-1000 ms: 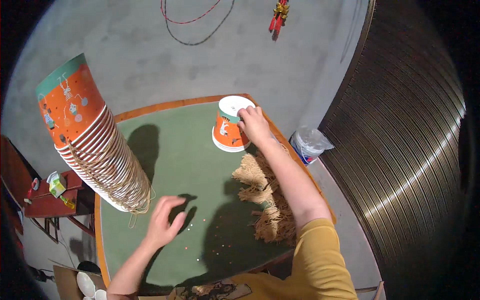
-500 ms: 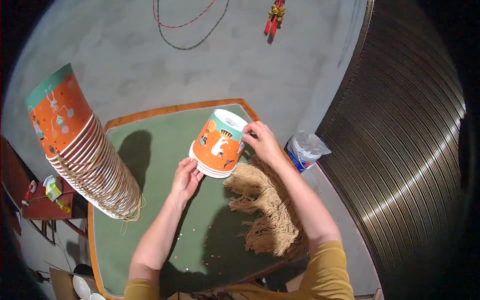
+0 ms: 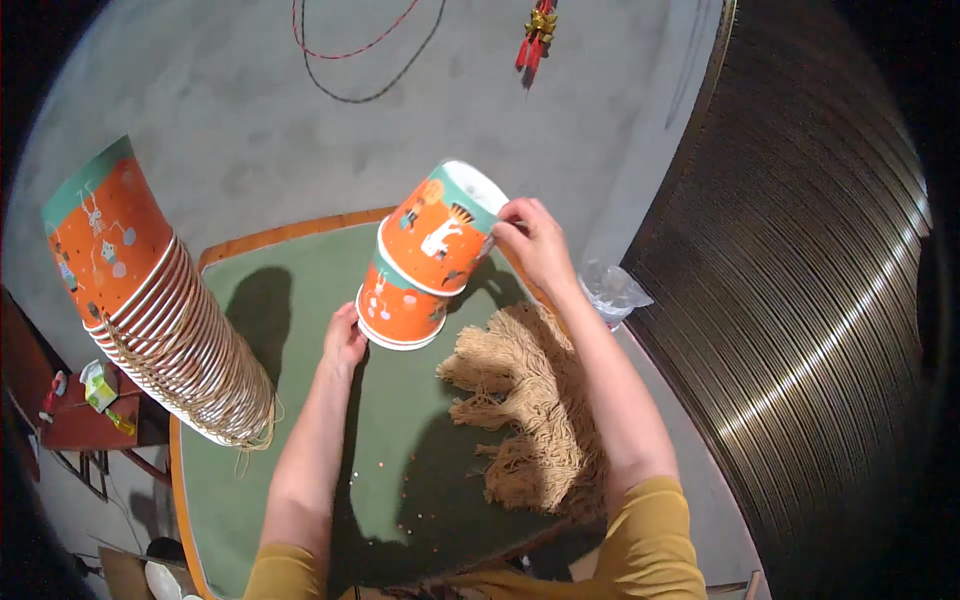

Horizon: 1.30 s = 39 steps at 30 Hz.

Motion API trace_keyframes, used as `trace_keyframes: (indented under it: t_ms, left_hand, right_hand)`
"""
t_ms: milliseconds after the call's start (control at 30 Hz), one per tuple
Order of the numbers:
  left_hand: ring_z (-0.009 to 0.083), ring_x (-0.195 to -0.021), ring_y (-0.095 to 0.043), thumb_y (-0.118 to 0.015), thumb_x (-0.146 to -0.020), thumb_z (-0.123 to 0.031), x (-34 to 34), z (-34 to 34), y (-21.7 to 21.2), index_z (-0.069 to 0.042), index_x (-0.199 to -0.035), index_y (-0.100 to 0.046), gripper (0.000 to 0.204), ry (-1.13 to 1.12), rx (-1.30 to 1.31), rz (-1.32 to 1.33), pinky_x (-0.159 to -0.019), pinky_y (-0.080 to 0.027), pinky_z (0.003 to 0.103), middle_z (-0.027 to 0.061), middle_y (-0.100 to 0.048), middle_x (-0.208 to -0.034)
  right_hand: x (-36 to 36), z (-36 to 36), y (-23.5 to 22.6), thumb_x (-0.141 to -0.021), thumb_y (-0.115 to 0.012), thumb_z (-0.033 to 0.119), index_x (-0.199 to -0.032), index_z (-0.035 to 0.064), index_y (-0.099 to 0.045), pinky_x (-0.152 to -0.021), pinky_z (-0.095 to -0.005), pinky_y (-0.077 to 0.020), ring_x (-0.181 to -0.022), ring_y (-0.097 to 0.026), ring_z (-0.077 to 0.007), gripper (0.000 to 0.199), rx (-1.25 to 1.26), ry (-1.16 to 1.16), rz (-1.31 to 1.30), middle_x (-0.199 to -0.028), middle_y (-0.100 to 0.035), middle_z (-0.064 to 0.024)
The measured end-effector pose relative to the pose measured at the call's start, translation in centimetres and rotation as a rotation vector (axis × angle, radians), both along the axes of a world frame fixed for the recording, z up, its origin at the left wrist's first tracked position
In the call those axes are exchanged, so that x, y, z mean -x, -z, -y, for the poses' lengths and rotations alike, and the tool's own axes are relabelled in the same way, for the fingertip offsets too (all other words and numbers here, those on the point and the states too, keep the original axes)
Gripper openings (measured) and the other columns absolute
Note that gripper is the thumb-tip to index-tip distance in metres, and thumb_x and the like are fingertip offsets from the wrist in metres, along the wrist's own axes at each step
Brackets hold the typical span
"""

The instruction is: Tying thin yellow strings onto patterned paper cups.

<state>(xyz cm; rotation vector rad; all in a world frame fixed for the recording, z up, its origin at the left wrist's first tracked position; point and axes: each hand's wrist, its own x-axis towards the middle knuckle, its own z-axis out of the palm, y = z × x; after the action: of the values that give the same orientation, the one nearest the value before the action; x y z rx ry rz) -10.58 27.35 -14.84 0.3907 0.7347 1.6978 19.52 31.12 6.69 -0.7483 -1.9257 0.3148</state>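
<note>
Above the green table point(image 3: 290, 290) I hold two nested orange paper cups upside down. My right hand point(image 3: 535, 245) grips the upper orange cup point(image 3: 440, 230) at its base, pulling it off at a tilt. My left hand point(image 3: 345, 340) steadies the lower orange cup point(image 3: 400, 310) at its rim. Both cups carry white animal drawings and a teal band. A pile of tan paper-string handles point(image 3: 530, 400) lies on the table under my right forearm.
A tall leaning stack of orange cups point(image 3: 160, 310) with string handles stands at the table's left. A crumpled clear plastic bag point(image 3: 610, 290) lies off the right edge. A corrugated metal shutter point(image 3: 820, 300) fills the right. A small red stool point(image 3: 80, 420) stands lower left.
My right hand lifted the cups from the table's far edge toward me. My left hand rose from the table to the lower cup, and the upper cup has begun to separate.
</note>
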Motion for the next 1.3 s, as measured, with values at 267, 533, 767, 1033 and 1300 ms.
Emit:
trace_keyframes:
  t_ms: [267,533,767,1033,1300]
  left_hand:
    - [0.0133,-0.083,-0.053,-0.051,-0.086,-0.011,-2.4,4.3,-3.9,-0.001,-0.105,-0.057,0.022,-0.503,0.270,-0.737,-0.078,-0.045,0.028,0.0039,-0.057,-0.092]
    - [0.0143,-0.093,-0.061,-0.049,-0.098,-0.020,-9.0,19.2,-16.3,0.000,-0.113,-0.052,0.025,0.247,-0.263,-0.148,-0.083,-0.050,0.028,0.0085,-0.062,-0.106]
    - [0.0101,-0.089,-0.057,-0.052,-0.093,-0.013,-6.2,24.5,-15.3,-0.005,-0.113,-0.051,0.022,0.090,-0.187,-0.566,-0.082,-0.046,0.027,0.0010,-0.060,-0.099]
    - [0.0195,-0.083,-0.056,-0.047,-0.094,-0.008,-3.3,27.0,-13.3,-0.003,-0.111,-0.053,0.018,-0.072,-0.147,-1.411,-0.075,-0.045,0.033,0.0075,-0.060,-0.083]
    - [0.0165,-0.088,-0.050,-0.047,-0.094,-0.007,-2.0,27.7,-13.9,-0.002,-0.106,-0.052,0.014,0.051,-0.172,-1.428,-0.082,-0.041,0.030,0.0046,-0.053,-0.092]
  right_hand:
    - [-6.7,8.1,0.6,-0.084,-0.064,0.009,-0.093,0.0010,-0.058,-0.084,-0.0279,-0.0465,-0.091,-0.057,-0.0150,0.014,0.108,0.066,-0.309,-0.096,-0.055,-0.0055]
    - [-6.9,18.8,9.0,-0.078,-0.065,-0.004,-0.089,0.0047,-0.056,-0.091,-0.0371,-0.0444,-0.105,-0.056,-0.0268,0.016,0.007,-0.055,-0.240,-0.099,-0.056,-0.0087]
    - [-4.3,21.1,12.4,-0.079,-0.063,-0.003,-0.090,0.0035,-0.063,-0.091,-0.0382,-0.0450,-0.106,-0.057,-0.0294,0.013,0.036,-0.065,0.077,-0.104,-0.060,-0.0114]
    - [-5.1,22.2,12.7,-0.088,-0.057,0.002,-0.095,0.0006,-0.061,-0.080,-0.0297,-0.0467,-0.089,-0.060,-0.0227,0.009,0.281,0.011,-0.106,-0.094,-0.062,-0.0112]
    - [-5.5,22.0,13.0,-0.089,-0.059,0.008,-0.108,0.0015,-0.058,-0.077,-0.0287,-0.0485,-0.089,-0.061,-0.0203,0.020,0.395,-0.067,-0.038,-0.099,-0.063,-0.0106]
